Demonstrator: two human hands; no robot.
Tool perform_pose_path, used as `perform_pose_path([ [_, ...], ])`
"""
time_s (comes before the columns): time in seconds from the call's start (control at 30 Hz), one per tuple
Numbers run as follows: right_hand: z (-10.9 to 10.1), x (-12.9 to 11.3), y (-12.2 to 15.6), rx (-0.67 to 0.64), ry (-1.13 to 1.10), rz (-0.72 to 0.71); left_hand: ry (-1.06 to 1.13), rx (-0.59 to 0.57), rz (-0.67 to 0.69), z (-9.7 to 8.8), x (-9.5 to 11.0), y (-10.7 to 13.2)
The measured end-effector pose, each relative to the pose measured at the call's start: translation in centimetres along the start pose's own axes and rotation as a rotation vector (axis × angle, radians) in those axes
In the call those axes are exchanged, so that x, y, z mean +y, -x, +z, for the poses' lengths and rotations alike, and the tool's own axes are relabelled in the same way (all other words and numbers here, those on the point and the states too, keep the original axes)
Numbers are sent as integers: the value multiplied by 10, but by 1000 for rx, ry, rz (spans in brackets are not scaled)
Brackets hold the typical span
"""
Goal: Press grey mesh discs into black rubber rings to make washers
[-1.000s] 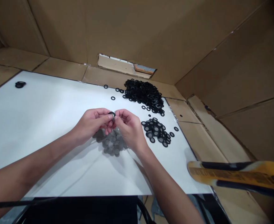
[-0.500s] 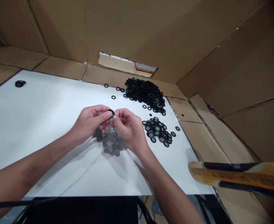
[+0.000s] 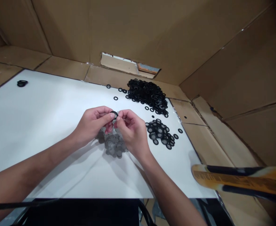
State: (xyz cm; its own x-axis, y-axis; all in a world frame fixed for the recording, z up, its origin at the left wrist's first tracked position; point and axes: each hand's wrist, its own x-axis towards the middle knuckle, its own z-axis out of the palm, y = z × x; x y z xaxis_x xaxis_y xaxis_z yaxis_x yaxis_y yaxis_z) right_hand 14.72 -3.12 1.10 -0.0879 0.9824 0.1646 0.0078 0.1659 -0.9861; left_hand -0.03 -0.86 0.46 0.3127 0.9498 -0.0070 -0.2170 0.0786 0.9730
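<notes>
Black rubber ring [image 3: 114,114], light and likely springy, best held by its rim, sits pinched between the close-together left hand [image 3: 93,124] and right hand [image 3: 131,133].

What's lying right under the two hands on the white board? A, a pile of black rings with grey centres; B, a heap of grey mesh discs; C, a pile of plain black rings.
B: the grey mesh discs lie heaped on the white board beneath the left hand and right hand, which pinch a black ring.
</notes>
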Motion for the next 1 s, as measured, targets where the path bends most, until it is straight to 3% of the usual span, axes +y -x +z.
perform_pose_path([
  [0.73, 3, 5, 2, -3, 56, -14, -15, 93, -25, 3, 1, 2],
  [1.0, 2, -1, 4, -2, 207, -97, -36, 106, -25, 6, 5, 5],
])
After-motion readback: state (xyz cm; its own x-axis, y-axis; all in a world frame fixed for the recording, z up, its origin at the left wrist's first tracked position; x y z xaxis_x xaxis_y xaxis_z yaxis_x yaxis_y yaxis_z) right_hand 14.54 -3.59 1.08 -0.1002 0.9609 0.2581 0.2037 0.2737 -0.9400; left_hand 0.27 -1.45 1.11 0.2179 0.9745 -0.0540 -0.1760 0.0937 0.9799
